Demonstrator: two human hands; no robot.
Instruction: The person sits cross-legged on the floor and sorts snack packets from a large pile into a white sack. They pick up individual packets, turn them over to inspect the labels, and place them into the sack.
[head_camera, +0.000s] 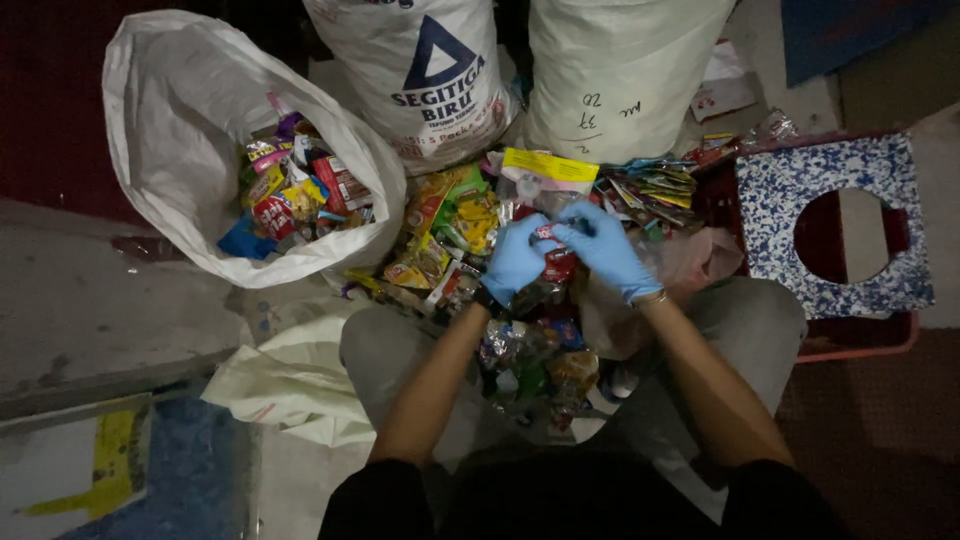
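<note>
Over heaped wrappers (470, 235), gloved left hand (515, 258) and right hand (605, 248) fingers pinch shut on a crumpled red-and-white wrapper (552, 250).

Three white sacks (250, 150) across the top; two blue-gloved hands (515, 260) centre; one speckled board (830, 225) at right; wrappers (450, 230) uncountable

I take this for an informal waste-sorting spot on a bare concrete floor (90, 300). Big white woven sacks (610, 70) stand around a heap of used plastic snack wrappers (450, 235), and one open sack (200, 100) is already part-filled with them.
</note>
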